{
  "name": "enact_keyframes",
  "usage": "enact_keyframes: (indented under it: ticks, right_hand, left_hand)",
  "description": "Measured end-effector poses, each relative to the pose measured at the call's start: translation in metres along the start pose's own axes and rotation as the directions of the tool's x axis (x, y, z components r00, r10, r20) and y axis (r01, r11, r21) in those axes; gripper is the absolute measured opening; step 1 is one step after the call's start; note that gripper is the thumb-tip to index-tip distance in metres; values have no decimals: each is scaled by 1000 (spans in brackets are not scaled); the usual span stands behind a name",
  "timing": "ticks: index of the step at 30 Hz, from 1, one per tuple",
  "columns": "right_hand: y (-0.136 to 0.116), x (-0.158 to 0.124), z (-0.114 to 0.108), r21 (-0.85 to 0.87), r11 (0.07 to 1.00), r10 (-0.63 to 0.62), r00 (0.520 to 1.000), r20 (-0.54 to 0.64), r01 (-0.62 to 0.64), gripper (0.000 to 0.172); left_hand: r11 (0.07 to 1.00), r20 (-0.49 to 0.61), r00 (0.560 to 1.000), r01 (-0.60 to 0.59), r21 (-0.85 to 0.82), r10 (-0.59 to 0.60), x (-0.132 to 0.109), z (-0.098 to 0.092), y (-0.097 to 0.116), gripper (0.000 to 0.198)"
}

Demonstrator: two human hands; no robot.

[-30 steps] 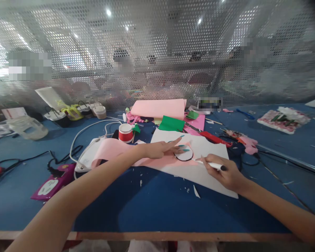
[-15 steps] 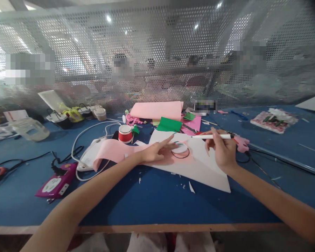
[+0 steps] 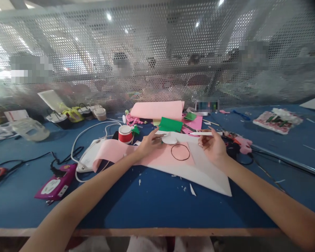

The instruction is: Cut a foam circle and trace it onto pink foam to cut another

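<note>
A black circle outline shows on the pink sheet (image 3: 157,156), which lies over a larger white sheet (image 3: 212,175). Just up and left of the circle, a small white disc (image 3: 169,139) is at the fingertips of my left hand (image 3: 149,144), whose fingers are closed at its left edge. My right hand (image 3: 212,145) holds a white marker (image 3: 203,133) between thumb and fingers, level above the white sheet's right part. The left end of the pink sheet curls up over a white power strip (image 3: 88,157).
A red and white tape roll (image 3: 125,134), green paper (image 3: 170,125) and rolled pink paper (image 3: 157,110) lie behind. At the left are a purple socket box (image 3: 56,182), cables and a clear jar (image 3: 31,129). A pink glue gun (image 3: 243,144) sits at right.
My left hand has moved up and left with the white disc, uncovering the whole drawn circle. My right hand has shifted slightly left with the marker.
</note>
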State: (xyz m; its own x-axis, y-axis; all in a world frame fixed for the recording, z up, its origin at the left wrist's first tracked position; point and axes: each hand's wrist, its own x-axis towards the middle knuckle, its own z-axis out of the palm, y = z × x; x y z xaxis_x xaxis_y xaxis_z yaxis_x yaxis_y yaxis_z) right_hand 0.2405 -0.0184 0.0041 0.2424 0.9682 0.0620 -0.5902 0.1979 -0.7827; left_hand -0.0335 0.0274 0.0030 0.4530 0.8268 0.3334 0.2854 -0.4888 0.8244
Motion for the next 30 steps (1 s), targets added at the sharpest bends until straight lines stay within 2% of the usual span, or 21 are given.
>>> enact_keyframes:
  ticks: [3,7,9,11,13,14,16,19,21,23,25,28,30]
  right_hand:
    - [-2,1,0,-6,1000,11,1000,-5,-11,29]
    - [0,-2,3,-21,1000,-6,1000,-17,6,29]
    - [2,-5,5,-90,993,-72,997,-11,71,29]
    - [5,-10,7,-238,954,-181,983,36,184,29]
    - [8,-16,9,-416,846,-293,943,157,332,28]
    - [9,-19,10,-497,758,-345,907,243,422,26]
    - [10,-25,11,-598,514,-422,788,448,615,22]
    - [10,-32,11,-589,145,-379,594,709,795,24]
    - [10,-35,11,-550,1,-290,527,799,835,29]
    - [10,-36,11,-531,-80,-236,501,833,844,32]
    - [10,-36,11,-538,-110,-239,503,831,836,34]
    - [9,-36,12,-583,-87,-311,534,787,808,34]
    - [7,-35,12,-619,-69,-374,555,743,783,33]
  left_hand:
    - [998,41,999,-22,53,20,-2,-1,5,71]
    - [963,187,980,-114,245,68,-15,10,20,72]
    - [879,242,968,-177,442,73,-25,23,28,74]
    - [784,234,972,-164,599,24,-34,37,37,71]
    - [731,229,973,-141,668,-22,-40,48,45,71]
    - [718,233,972,-136,682,-37,-42,51,48,71]
    - [716,225,973,-123,687,-49,-43,54,51,72]
    - [727,162,986,-90,681,-30,-40,52,47,71]
    - [724,140,990,-93,683,-5,-37,48,42,71]
    - [713,129,991,-111,692,29,-32,43,38,71]
    - [696,85,994,-104,711,61,-26,33,40,66]
    - [680,0,999,-29,733,43,-16,13,52,55]
    - [673,-5,1000,-2,740,9,-11,-2,62,43]
